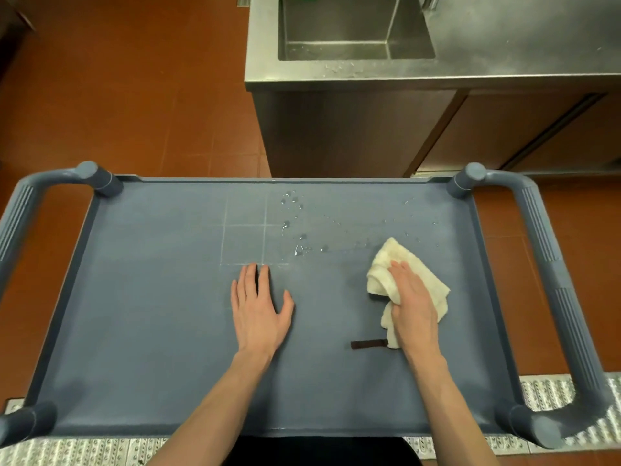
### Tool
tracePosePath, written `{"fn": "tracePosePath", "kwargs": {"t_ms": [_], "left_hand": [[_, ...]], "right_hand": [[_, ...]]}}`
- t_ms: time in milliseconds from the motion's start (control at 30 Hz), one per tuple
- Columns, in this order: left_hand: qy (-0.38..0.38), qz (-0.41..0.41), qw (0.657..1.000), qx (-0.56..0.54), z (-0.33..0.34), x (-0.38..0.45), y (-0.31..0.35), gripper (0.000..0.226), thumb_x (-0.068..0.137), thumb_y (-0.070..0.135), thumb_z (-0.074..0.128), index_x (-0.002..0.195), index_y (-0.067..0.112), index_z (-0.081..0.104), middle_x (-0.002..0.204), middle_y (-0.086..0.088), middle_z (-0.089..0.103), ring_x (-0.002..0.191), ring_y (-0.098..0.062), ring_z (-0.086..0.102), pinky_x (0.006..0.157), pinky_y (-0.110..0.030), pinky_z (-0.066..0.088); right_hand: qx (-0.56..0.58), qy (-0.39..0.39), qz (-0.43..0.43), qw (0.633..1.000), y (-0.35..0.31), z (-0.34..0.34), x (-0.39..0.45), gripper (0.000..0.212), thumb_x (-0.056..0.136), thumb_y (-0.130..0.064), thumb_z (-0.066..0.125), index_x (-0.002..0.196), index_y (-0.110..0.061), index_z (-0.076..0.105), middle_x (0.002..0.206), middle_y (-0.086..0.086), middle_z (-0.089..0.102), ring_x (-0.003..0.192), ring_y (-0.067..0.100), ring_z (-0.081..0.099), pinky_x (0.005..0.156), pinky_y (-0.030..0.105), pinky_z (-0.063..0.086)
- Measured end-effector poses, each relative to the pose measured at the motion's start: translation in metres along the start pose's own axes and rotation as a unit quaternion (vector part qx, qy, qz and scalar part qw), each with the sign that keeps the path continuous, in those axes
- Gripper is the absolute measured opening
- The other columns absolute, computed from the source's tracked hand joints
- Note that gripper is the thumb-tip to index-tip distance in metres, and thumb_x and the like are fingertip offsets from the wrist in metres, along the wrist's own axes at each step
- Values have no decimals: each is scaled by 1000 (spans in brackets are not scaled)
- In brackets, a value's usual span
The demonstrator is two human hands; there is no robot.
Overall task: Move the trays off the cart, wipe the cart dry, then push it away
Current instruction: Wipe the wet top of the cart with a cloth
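The blue-grey cart [151, 324] fills the lower view, its flat top bare of trays. Water drops [295, 227] lie on the far middle and far right of the top. My left hand [258, 311] lies flat on the cart near the middle, fingers straight. My right hand [413, 307] presses flat on a crumpled cream cloth [386, 264] at the right, just near of the drops. A dark loop tag [368, 344] sticks out of the cloth to the left.
A steel counter with a wet sink basin [353, 31] stands right behind the cart. Cart handles curve out at the left [20, 210] and right [551, 250]. Red tile floor [117, 95] lies to the far left; a metal floor grate [544, 395] runs under the near edge.
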State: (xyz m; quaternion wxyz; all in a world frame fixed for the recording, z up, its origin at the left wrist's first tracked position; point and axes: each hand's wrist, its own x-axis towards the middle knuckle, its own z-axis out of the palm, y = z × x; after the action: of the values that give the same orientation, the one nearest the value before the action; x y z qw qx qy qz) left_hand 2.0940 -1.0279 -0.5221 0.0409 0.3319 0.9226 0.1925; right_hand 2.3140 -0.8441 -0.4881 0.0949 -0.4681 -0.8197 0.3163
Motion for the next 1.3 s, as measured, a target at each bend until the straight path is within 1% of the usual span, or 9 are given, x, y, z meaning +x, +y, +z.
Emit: {"fn": "tracePosePath", "kwargs": {"t_ms": [67, 167, 233, 333, 433, 567, 833, 967, 1300], "left_hand": [[3, -3, 1000, -3, 2, 1, 4, 65, 93, 46, 50, 147, 9, 51, 156, -14, 46, 151, -35, 35, 126, -53, 26], [4, 0, 1000, 0, 4, 0, 7, 65, 94, 48, 50, 148, 11, 51, 158, -12, 45, 151, -34, 36, 126, -52, 26], [4, 1, 1000, 2, 5, -1, 8, 65, 94, 49, 50, 148, 12, 50, 158, -11, 45, 151, -33, 36, 126, -51, 26], [4, -1, 1000, 5, 5, -2, 11, 66, 93, 49, 50, 148, 12, 51, 158, -11, 45, 151, -33, 36, 126, -50, 25], [4, 1, 1000, 3, 5, -2, 14, 66, 94, 48, 50, 149, 12, 51, 159, -11, 45, 152, -33, 35, 127, -50, 24], [5, 2, 1000, 24, 5, -2, 13, 70, 95, 50, 48, 152, 10, 49, 160, -14, 44, 154, -33, 32, 127, -52, 23], [3, 0, 999, 44, 7, -1, 12, 72, 95, 51, 48, 152, 7, 48, 161, -17, 44, 155, -35, 32, 127, -54, 24], [-7, 4, 999, 50, 7, -1, 11, 72, 96, 51, 49, 154, 8, 46, 162, -17, 42, 156, -35, 30, 128, -54, 22], [-26, 10, 999, 33, 5, -1, 9, 74, 96, 54, 46, 154, 8, 48, 162, -17, 43, 156, -34, 32, 126, -54, 26]], "right_hand": [[49, 32, 56, 997, 8, -10, -1, 66, 98, 4, 48, 156, -29, 45, 163, -12, 38, 149, 4, 31, 115, 5, 15], [68, 90, 105, 988, 26, -27, -2, 47, 106, -17, 49, 145, -42, 55, 145, -25, 52, 133, -6, 46, 114, 18, 30], [22, 112, 108, 987, 41, -41, 3, 48, 102, -9, 51, 141, -35, 59, 135, -27, 56, 121, -10, 50, 107, 8, 31], [-76, 156, 86, 981, 59, -57, 11, 55, 86, 15, 52, 129, -18, 59, 133, 0, 62, 126, 27, 56, 107, 34, 44], [-118, 163, 81, 976, 76, -53, 11, 51, 87, -3, 66, 137, -11, 57, 148, 12, 56, 146, 36, 42, 116, 48, 36], [-145, 136, 73, 977, 78, -40, 20, 45, 89, -22, 41, 129, -9, 58, 136, 17, 59, 138, 45, 45, 105, 58, 43], [-97, 91, 43, 990, 32, -4, 30, 46, 98, -35, 37, 136, -15, 52, 141, 16, 56, 134, 43, 49, 106, 55, 40], [-107, 40, -8, 993, -6, 25, 30, 49, 91, -24, 41, 139, -14, 51, 141, 9, 54, 136, 39, 47, 107, 54, 40], [-93, -31, -69, 993, -95, 99, 15, 68, 97, -38, 44, 161, -22, 32, 166, -1, 35, 158, 21, 21, 125, 45, 23]]}}
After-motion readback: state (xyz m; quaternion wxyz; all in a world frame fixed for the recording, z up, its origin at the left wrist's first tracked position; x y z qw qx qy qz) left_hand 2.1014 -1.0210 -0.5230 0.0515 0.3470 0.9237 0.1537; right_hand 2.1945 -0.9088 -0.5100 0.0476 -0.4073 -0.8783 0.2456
